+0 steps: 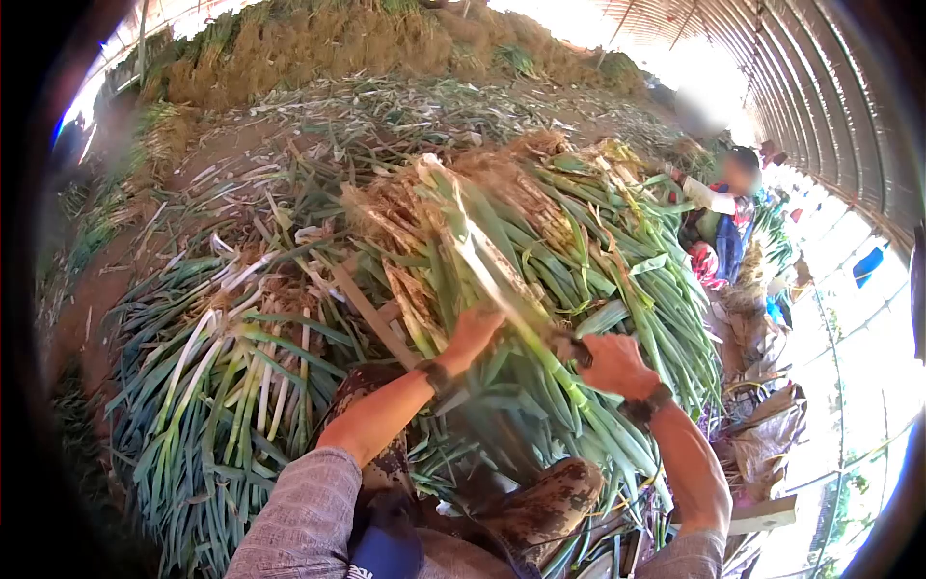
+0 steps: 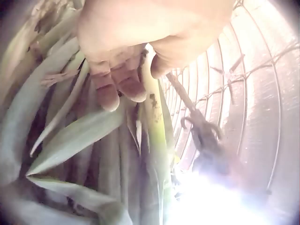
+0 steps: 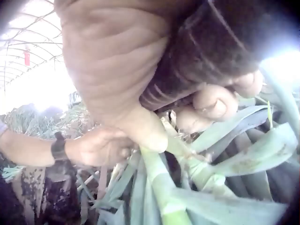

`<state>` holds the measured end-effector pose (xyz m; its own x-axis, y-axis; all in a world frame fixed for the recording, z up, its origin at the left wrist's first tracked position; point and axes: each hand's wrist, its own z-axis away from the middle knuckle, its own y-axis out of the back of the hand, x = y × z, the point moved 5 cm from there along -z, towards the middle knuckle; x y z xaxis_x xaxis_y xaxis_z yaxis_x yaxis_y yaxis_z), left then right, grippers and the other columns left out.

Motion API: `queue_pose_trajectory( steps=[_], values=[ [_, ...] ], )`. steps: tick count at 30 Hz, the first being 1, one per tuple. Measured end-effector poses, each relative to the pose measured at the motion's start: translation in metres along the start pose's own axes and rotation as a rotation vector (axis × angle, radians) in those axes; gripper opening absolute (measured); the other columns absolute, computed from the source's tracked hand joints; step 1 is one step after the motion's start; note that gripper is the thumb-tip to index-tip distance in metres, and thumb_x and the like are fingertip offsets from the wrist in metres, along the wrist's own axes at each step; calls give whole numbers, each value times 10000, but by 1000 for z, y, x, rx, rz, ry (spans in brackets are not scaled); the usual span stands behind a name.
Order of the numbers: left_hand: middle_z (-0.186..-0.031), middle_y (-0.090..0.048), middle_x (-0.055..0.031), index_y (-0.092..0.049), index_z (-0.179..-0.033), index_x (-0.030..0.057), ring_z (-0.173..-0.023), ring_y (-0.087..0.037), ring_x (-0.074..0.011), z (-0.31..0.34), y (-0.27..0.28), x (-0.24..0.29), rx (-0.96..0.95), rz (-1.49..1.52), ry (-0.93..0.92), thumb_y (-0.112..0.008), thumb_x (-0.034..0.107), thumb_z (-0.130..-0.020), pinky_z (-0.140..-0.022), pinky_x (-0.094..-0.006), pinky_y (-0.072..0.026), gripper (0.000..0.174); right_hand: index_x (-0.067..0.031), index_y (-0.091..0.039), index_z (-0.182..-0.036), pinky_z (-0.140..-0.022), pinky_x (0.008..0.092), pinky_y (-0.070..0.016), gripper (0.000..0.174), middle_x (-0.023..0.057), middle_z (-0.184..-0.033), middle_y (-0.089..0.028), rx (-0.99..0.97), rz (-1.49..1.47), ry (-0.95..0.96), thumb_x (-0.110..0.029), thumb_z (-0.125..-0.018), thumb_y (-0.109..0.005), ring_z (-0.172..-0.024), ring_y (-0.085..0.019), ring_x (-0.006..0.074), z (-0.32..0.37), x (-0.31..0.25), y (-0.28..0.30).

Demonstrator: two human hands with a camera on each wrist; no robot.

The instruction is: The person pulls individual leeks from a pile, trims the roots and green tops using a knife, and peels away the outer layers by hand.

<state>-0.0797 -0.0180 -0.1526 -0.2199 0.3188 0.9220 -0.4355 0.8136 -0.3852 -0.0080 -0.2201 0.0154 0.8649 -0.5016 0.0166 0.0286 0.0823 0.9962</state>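
Observation:
The left hand (image 1: 475, 331) (image 2: 145, 28) grips a long leek (image 1: 529, 333) (image 2: 153, 108) between thumb and curled fingers, and the pale root end slants up and away from the person. To its right, the right hand (image 1: 615, 367) (image 3: 112, 61) has its fingers curled round a dark, ridged handle (image 3: 201, 54). The right thumb lies against a green leek stalk (image 3: 161, 187). What the handle belongs to is blurred or hidden in the views. Beneath both hands spreads a large heap of leeks (image 1: 666, 328).
Another leek pile (image 1: 207, 386) lies at the left, beside a wooden board (image 1: 371, 314). Loose leaves litter the soil (image 1: 222, 154) ahead, with stacked bundles (image 1: 318, 58) behind. Someone in blue and red (image 1: 733, 227) is at the right. The person's patterned legs (image 1: 555, 502) are below the hands.

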Motion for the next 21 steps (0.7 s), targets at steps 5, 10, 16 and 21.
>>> queue_pose_trajectory(
  steps=[5,10,16,21],
  values=[
    [-706,-598,-12,-639,-940,23,-561,-580,-105,-21,7,14,270,-80,51,-688,238,-891,-413,-261,-433,226,-33,-600,-891,-678,549,-454,296,217,-677,-621,4,-33,-45,-319,-820,-629,-697,-611,438,19,0,-3],
    [-705,-601,-22,-630,-906,27,-534,-556,-101,-19,1,11,290,15,6,-733,232,-858,-403,-274,-410,234,-34,-581,-914,-643,556,-435,290,221,-689,-612,78,-18,11,-301,-812,-631,-694,-594,449,-4,-11,3],
    [-690,-649,-57,-633,-879,8,-509,-585,-115,-13,-6,16,198,22,-15,-730,241,-880,-384,-273,-436,253,-30,-579,-921,-675,554,-448,243,224,-753,-642,60,16,116,-209,-760,-614,-749,-616,445,-51,-27,-5],
    [-658,-624,-63,-583,-831,3,-491,-589,-119,-2,-4,27,192,75,56,-747,255,-861,-346,-258,-419,302,-28,-585,-963,-694,552,-463,295,219,-791,-661,107,54,67,-207,-731,-623,-770,-626,448,-70,-41,-8]
  ],
)
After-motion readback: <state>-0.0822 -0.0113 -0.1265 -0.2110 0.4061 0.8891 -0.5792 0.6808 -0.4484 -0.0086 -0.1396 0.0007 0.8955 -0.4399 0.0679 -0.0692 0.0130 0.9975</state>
